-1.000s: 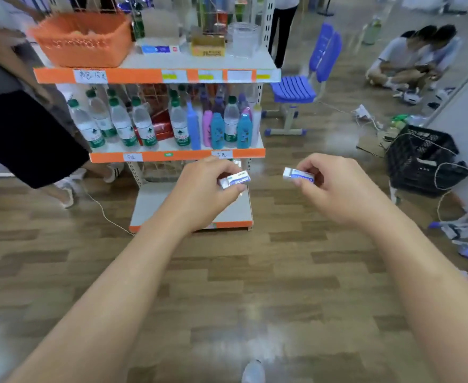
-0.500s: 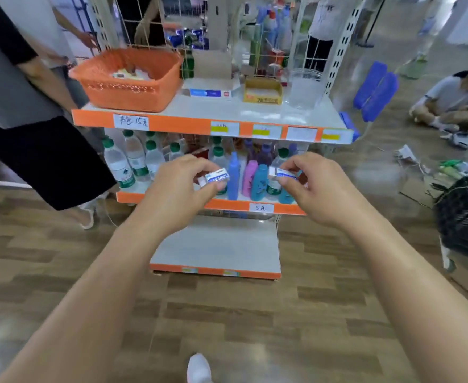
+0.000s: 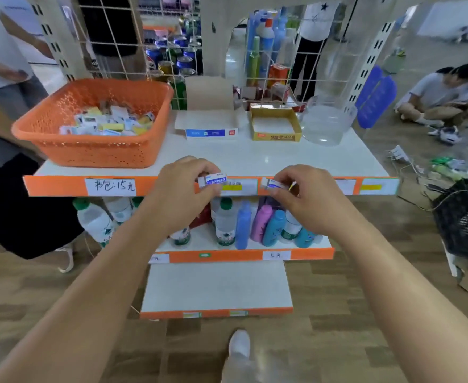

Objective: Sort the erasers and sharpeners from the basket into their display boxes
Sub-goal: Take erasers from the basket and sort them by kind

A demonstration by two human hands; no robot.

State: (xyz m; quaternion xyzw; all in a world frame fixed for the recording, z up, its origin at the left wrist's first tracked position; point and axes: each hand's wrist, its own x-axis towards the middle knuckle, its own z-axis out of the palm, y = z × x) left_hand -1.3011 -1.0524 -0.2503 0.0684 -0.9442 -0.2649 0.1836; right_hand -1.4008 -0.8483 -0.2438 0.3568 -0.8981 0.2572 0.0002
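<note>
One eraser (image 3: pixel 215 180) was pinched crosswise by curled fingers of the left hand (image 3: pixel 183 189), a second eraser (image 3: pixel 275 185) likewise by the right hand (image 3: pixel 310 194), at the front of the shelf (image 3: pixel 296 158), with the white box (image 3: pixel 208 125) noted beyond, nearer the left hand.

Bare left forearm (image 3: pixel 102 286), bare right forearm (image 3: pixel 393 277), one white shoe (image 3: pixel 239 344).

Perforated orange plastic basket (image 3: pixel 94 150) on a glossy white shelf (image 3: pixel 255 158).
</note>
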